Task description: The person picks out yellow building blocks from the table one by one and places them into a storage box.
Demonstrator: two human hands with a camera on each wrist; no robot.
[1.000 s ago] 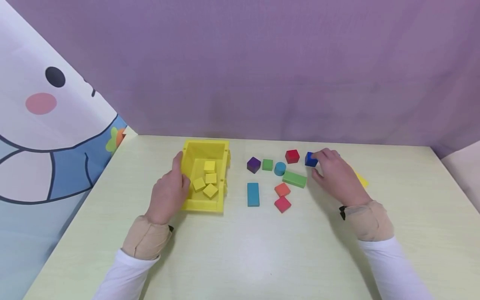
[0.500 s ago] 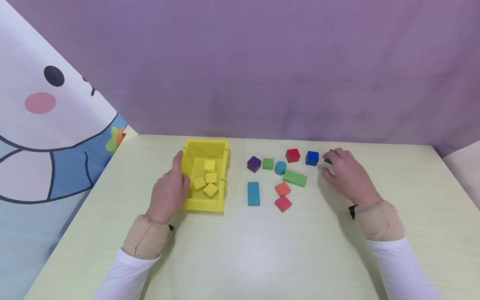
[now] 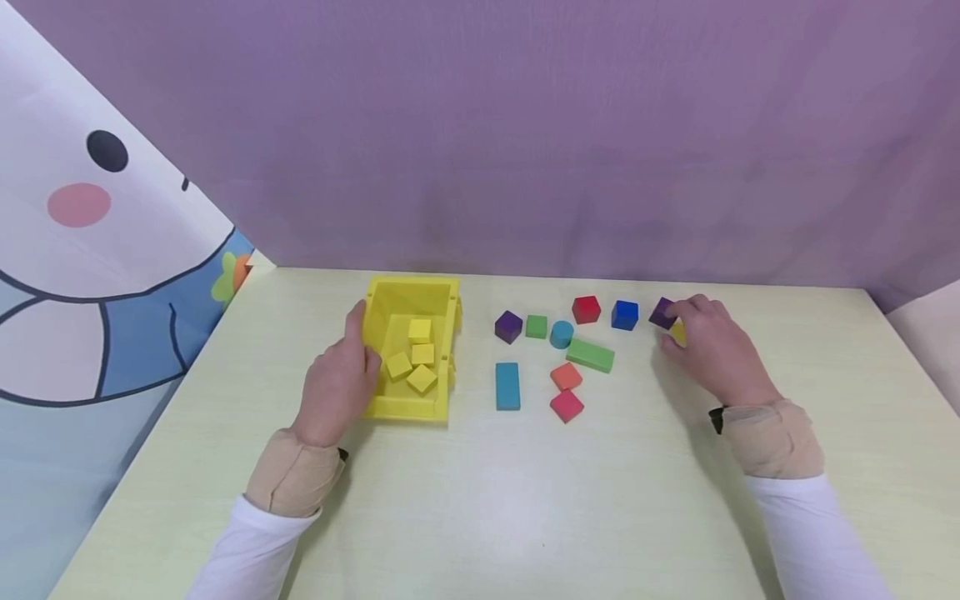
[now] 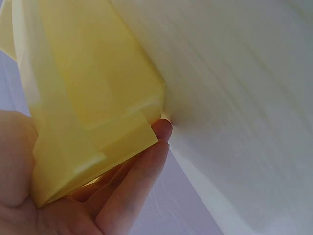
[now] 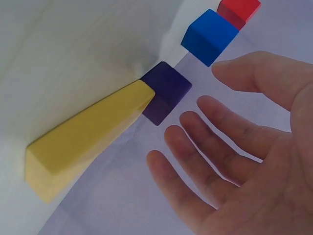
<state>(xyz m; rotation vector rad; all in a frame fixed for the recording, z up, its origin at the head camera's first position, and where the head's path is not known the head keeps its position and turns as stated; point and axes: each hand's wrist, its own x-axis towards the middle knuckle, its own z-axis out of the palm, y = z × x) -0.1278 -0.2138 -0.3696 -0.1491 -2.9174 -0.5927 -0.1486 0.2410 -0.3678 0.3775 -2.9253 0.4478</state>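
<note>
Since shifting rightward, right hand (image 3: 712, 350) over yellow block (image 3: 678, 332)

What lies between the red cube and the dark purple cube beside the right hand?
A blue cube sits between the red cube and the dark purple cube, apart from both. The head view shows it, and the right wrist view shows the same row.

The long yellow block (image 5: 83, 142) lies flat on the surface under my right hand (image 3: 712, 350), one end touching a small purple cube (image 5: 166, 95).
</note>
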